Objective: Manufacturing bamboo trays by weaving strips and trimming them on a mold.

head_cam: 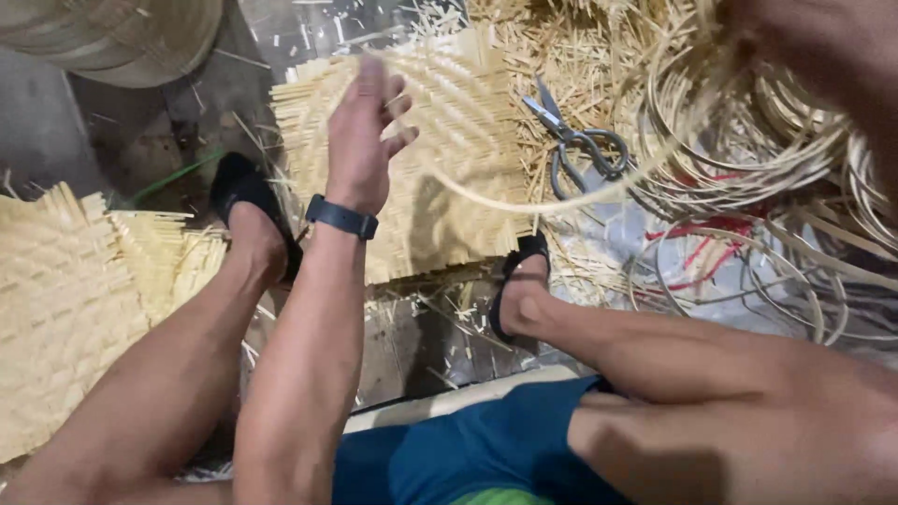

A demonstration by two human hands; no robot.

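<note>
While the left hand hovers with fingers spread above the woven mat, the blurred right hand, grip unclear, meets a light, springy cane strip, probably best pinched near its end.

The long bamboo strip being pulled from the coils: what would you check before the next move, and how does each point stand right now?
1. Left hand free to guide: ok, open, fingers spread, touching nothing clearly.
2. Right hand grip on the bamboo strip: cannot tell, hand is blurred at the frame edge.
3. Strip clear of the scissors: cannot tell, it curves just past the handles.
4. Woven mat lying flat between the feet: ok.
5. Coils untangled: not ok, loops overlap with red ties among them.
</note>
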